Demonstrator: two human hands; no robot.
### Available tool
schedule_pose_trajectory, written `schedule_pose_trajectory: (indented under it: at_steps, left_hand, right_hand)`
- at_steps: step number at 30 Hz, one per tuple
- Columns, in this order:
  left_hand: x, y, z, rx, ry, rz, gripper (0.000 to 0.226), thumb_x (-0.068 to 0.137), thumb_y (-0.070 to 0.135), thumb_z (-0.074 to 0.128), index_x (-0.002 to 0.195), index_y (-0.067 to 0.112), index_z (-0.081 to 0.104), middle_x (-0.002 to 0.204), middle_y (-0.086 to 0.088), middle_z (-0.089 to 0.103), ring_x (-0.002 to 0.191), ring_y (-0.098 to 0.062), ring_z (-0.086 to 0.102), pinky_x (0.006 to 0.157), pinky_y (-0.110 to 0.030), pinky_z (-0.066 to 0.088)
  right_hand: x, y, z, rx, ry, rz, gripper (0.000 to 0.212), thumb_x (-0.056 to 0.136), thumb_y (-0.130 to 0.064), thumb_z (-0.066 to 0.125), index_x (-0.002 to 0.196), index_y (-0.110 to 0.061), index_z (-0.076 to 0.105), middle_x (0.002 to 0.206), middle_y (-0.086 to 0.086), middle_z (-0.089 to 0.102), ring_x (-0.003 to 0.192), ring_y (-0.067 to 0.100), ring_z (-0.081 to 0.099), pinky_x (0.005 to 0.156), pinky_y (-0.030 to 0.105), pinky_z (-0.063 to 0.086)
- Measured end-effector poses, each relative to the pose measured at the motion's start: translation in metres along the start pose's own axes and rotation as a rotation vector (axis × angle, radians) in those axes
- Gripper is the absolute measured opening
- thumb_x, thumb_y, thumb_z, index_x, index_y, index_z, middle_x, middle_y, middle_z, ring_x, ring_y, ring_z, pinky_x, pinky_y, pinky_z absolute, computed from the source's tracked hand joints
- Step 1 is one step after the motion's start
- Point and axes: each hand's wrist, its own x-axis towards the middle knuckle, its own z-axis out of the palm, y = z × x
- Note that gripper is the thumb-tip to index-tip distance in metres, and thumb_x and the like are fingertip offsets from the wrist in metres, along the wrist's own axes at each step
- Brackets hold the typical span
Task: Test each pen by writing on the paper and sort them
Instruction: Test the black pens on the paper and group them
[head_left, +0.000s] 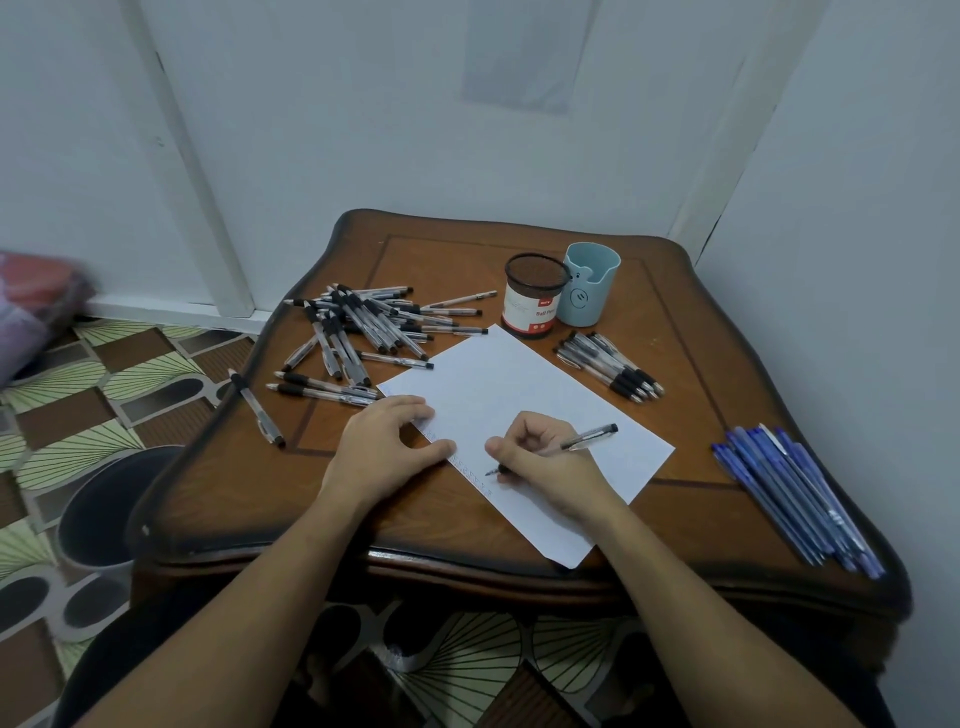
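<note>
A right hand (545, 462) grips a pen (553, 449), tip on the paper (524, 384); the left hand (387, 441), fingers loosely curled and empty, pins the sheet's edge. If that hold slackens, the sheet could slide on the tabletop (675, 343) and spoil the test mark.

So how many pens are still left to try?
Lots. A small bunch of black pens by the cups and a row of blue pens look sorted already. The right hand is writing with one pen on the paper, which the left hand holds flat. The big pile still waits, too tangled to count.
</note>
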Motion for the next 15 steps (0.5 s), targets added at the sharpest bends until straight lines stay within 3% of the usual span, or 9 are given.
schedule_pose_trajectory:
  at_steps: [3,6,9,15]
  left_hand:
    - [0.0002,-0.0006,0.0005,0.001,-0.001,0.004,0.055,0.075,0.059,0.07,0.121,0.029,0.065,0.135,0.012,0.055,0.125,-0.006,0.045,0.109,-0.042,0.037]
    - [0.0004,-0.0013,0.001,-0.01,-0.005,0.003,0.055,0.075,0.059,0.07,0.121,0.029,0.065,0.134,0.012,0.055,0.125,-0.006,0.045,0.109,-0.041,0.036]
    - [0.0005,-0.0011,0.0009,-0.011,-0.01,-0.004,0.055,0.075,0.059,0.07,0.121,0.03,0.064,0.135,0.012,0.055,0.125,-0.005,0.045,0.109,-0.041,0.036]
    - [-0.0003,0.0007,-0.0004,-0.011,-0.01,-0.004,0.054,0.076,0.058,0.07,0.121,0.029,0.064,0.135,0.012,0.055,0.125,-0.006,0.045,0.109,-0.042,0.036]
  right_hand:
    - [0.0005,0.0061,-0.0009,-0.034,0.025,-0.005,0.036,0.083,-0.021,0.078,0.063,-0.002,0.057,0.056,0.004,0.062,0.059,0.017,0.063,0.062,0.029,0.049]
    - [0.0008,0.0091,0.0018,-0.055,0.044,0.0,0.04,0.08,-0.013,0.074,0.054,-0.004,0.045,0.052,0.003,0.047,0.053,0.013,0.05,0.059,0.03,0.041]
    - [-0.0004,0.0081,0.004,-0.096,0.057,-0.003,0.039,0.081,-0.002,0.067,0.055,0.001,0.037,0.056,0.009,0.036,0.052,0.012,0.039,0.054,0.024,0.034]
    - [-0.0008,0.0088,0.0049,-0.089,0.03,-0.017,0.041,0.08,-0.001,0.065,0.053,-0.005,0.034,0.059,0.012,0.029,0.056,0.019,0.034,0.056,0.027,0.032]
